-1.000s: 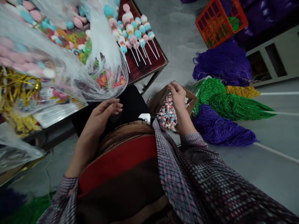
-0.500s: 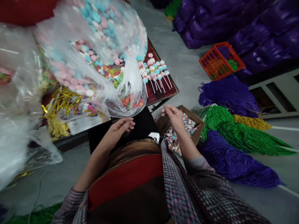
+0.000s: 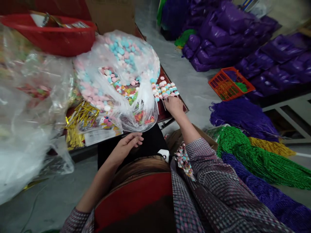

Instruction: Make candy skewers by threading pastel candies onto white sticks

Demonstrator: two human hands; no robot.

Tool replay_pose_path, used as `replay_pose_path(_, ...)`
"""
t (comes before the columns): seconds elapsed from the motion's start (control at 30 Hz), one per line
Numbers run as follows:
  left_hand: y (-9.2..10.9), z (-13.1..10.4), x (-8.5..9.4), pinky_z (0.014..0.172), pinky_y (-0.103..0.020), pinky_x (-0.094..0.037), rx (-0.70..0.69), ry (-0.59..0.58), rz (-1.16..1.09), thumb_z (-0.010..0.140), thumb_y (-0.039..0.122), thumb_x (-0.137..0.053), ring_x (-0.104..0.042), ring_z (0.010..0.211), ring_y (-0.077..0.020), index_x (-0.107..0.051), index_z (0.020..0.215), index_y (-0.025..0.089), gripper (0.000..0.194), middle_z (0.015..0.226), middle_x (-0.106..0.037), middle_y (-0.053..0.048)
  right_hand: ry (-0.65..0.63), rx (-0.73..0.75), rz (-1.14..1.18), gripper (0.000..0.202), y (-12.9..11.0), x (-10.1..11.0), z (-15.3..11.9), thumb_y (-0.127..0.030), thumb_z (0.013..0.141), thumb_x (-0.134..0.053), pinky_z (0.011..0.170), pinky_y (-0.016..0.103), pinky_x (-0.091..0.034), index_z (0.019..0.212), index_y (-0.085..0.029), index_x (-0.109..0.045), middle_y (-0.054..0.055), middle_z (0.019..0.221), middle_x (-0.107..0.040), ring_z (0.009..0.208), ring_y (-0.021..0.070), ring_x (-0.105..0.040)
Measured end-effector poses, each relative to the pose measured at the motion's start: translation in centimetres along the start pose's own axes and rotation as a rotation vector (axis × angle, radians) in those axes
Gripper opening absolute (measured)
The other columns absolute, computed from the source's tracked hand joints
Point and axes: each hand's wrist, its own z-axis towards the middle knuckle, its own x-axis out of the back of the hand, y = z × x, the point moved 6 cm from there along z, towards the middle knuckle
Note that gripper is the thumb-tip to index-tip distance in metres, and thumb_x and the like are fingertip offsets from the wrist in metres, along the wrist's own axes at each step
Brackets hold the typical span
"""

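Several skewers of pink, white and blue candy (image 3: 163, 88) lie in a row at the right end of the dark red table (image 3: 183, 106), sticks toward me. My right hand (image 3: 173, 106) reaches onto the sticks, its fingers bent together around the stick ends; what they pinch is too small to make out. Over my lap, in front of the table edge, my left hand (image 3: 133, 141) is held with its fingers loosely curled and apart, nothing in it. Behind it lies a large clear bag of candy (image 3: 126, 51), with ring-shaped candies (image 3: 145, 118) under its near part.
Gold tinsel (image 3: 75, 132) and printed packets lie left of the bag, a red basin (image 3: 60, 38) behind. A carton (image 3: 204, 136) with wrapped candy stands right of my lap. On the floor are an orange basket (image 3: 230, 84), green strands (image 3: 252, 152) and purple bundles (image 3: 218, 29).
My right hand has moved forward from above the carton to the skewers on the table. My left hand has stayed over my lap. The view has shifted, showing more of the red basin.
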Motion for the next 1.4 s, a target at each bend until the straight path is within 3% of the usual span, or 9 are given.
replay_pose_path(0.13, 0.0, -0.4, 0.8, 0.076, -0.029, -0.051, -0.018, 0.025, -0.017, 0.084, 0.048, -0.072, -0.067, 0.087, -0.0161, -0.073, 0.107, 0.023, 0.033, 0.100, -0.076, -0.005, 0.084, -0.054, 0.094, 0.036, 0.8, -0.1, 0.2, -0.028, 0.100, -0.047, 0.088, 0.035, -0.051, 0.108, -0.011, -0.077, 0.022, 0.110, -0.078, 0.103, 0.0287, -0.073)
replay_pose_path(0.27, 0.7, 0.0, 1.6, 0.073, -0.028, -0.052, -0.080, 0.050, -0.030, 0.086, 0.044, -0.071, -0.067, 0.084, -0.0150, -0.074, 0.105, 0.022, 0.030, 0.098, -0.077, -0.005, 0.175, -0.064, 0.642, 0.032, 2.3, 0.0, -1.7, -0.037, 0.095, -0.053, 0.063, 0.025, -0.047, 0.083, -0.016, -0.073, 0.003, 0.063, -0.069, 0.055, 0.0134, -0.060)
replay_pose_path(0.33, 1.6, 0.3, 2.1, 0.072, -0.027, -0.053, -0.137, 0.076, -0.026, 0.088, 0.042, -0.069, -0.068, 0.082, -0.0139, -0.074, 0.106, 0.021, 0.027, 0.096, -0.077, -0.005, 0.147, -0.039, 0.981, 0.032, 2.2, -0.5, -3.6, -0.048, 0.089, -0.061, 0.051, 0.022, -0.040, 0.083, -0.018, -0.071, -0.004, 0.054, -0.060, 0.044, 0.0087, -0.047)
replay_pose_path(0.43, 4.2, 0.6, 2.7, 0.071, -0.024, -0.054, -0.304, 0.149, -0.009, 0.092, 0.040, -0.066, -0.068, 0.082, -0.0120, -0.073, 0.112, 0.024, 0.026, 0.100, -0.077, -0.004, -0.011, 0.059, 1.286, 0.038, 0.4, -1.5, -7.2, -0.057, 0.078, -0.073, 0.048, 0.021, -0.038, 0.085, -0.019, -0.071, -0.006, 0.054, -0.058, 0.044, 0.0071, -0.045)
replay_pose_path(0.63, 9.8, -0.3, 2.0, 0.073, -0.023, -0.057, -0.760, 0.191, 0.130, 0.096, 0.040, -0.065, -0.069, 0.088, -0.0108, -0.062, 0.137, 0.032, 0.042, 0.128, -0.072, -0.006, -0.277, 0.178, 1.407, 0.039, -3.2, -3.8, -12.7, -0.058, 0.077, -0.078, 0.051, 0.024, -0.042, 0.078, -0.020, -0.070, -0.004, 0.056, -0.061, 0.048, 0.0082, -0.049)
replay_pose_path(0.83, 10.4, -0.5, 1.4, 0.079, -0.029, -0.061, -0.906, 0.241, 0.249, 0.096, 0.037, -0.065, -0.072, 0.094, -0.0139, -0.063, 0.137, 0.032, 0.042, 0.128, -0.073, -0.006, -0.390, 0.221, 1.330, 0.038, -4.7, -5.3, -14.4, -0.058, 0.080, -0.076, 0.052, 0.025, -0.042, 0.082, -0.021, -0.073, -0.004, 0.056, -0.061, 0.049, 0.0094, -0.049)
replay_pose_path(0.97, 11.0, -0.9, 2.1, 0.089, -0.033, -0.060, -0.932, 0.312, 0.386, 0.096, 0.033, -0.064, -0.073, 0.102, -0.0155, -0.072, 0.125, 0.028, 0.030, 0.116, -0.078, -0.005, -0.474, 0.242, 1.302, 0.037, -5.1, -5.5, -15.1, -0.057, 0.082, -0.074, 0.049, 0.023, -0.035, 0.082, -0.020, -0.072, -0.006, 0.053, -0.057, 0.046, 0.0074, -0.044)
replay_pose_path(1.13, 11.3, -1.4, 2.9, 0.088, -0.031, -0.058, -0.861, 0.257, 0.469, 0.094, 0.034, -0.065, -0.074, 0.097, -0.0151, -0.077, 0.111, 0.026, 0.022, 0.105, -0.081, -0.004, -0.699, 0.269, 1.247, 0.042, -5.9, -6.2, -16.3, -0.061, 0.082, -0.073, 0.045, 0.023, -0.030, 0.084, -0.019, -0.072, -0.006, 0.048, -0.054, 0.042, 0.0075, -0.040)
replay_pose_path(1.4, 8.7, -0.8, 4.5, 0.082, -0.030, -0.057, -0.584, 0.294, 0.108, 0.098, 0.055, -0.055, -0.069, 0.087, -0.0136, -0.077, 0.105, 0.022, 0.040, 0.095, -0.076, -0.003, -0.720, 0.265, 1.232, 0.039, -7.8, -6.7, -16.9, -0.060, 0.082, -0.074, 0.047, 0.024, -0.037, 0.086, -0.021, -0.072, -0.004, 0.055, -0.063, 0.045, 0.0091, -0.047)
